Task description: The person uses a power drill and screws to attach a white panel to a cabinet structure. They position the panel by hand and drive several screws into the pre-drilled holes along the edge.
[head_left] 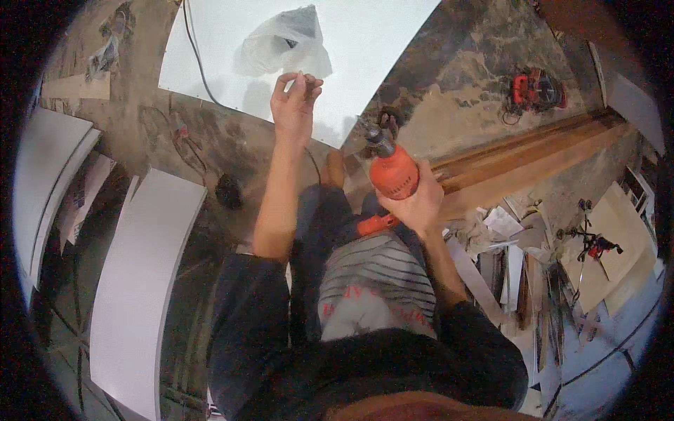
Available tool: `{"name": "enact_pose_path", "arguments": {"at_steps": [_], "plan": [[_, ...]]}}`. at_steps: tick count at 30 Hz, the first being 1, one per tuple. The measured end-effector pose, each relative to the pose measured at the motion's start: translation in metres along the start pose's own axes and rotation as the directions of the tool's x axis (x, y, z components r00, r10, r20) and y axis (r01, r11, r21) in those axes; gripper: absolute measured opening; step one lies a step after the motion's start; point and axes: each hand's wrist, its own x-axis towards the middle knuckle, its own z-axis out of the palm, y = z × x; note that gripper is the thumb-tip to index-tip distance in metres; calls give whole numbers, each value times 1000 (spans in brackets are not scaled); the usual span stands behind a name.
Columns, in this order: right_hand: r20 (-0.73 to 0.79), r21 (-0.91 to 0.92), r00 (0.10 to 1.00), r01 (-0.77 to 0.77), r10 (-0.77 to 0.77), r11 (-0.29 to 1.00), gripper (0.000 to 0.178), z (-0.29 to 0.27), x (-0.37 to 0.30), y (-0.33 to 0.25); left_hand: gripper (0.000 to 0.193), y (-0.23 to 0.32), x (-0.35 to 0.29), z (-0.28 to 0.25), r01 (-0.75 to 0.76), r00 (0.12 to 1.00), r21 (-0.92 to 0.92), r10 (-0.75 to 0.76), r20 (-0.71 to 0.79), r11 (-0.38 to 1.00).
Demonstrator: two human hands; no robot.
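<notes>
My right hand [423,203] is wrapped around the grip of an orange cordless drill [395,172]. The drill's dark chuck points forward and a little left, and its orange base shows below my hand. My left hand [293,109] is raised near the edge of a large white panel [382,42], thumb and fingertips pinched together. Whatever is between those fingertips, if anything, is too small to make out. Just beyond them a clear plastic bag [288,45] lies on the panel, with something small and dark inside.
A black cable [199,67] crosses the panel's left part. White boards [140,295] stand at the left. Long wooden beams [523,158] run off to the right, with scrap offcuts [505,221] nearer me. A red-and-black power tool [535,90] sits on the dirty floor at the far right.
</notes>
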Motion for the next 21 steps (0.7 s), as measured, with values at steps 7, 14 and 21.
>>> {"name": "enact_pose_path", "arguments": {"at_steps": [7,14,21], "plan": [[29,-52,995,101,-100,994,71,-24,0,14,24,-19,-63,45,-13,1000,4,13,-9,1000],[15,-67,989,150,-150,986,68,-43,0,27,15,-43,-86,69,0,995,6,1,-96,1000],[71,-85,991,117,-111,990,72,-53,1,36,13,-62,-95,84,-32,992,1,32,-119,999]]}}
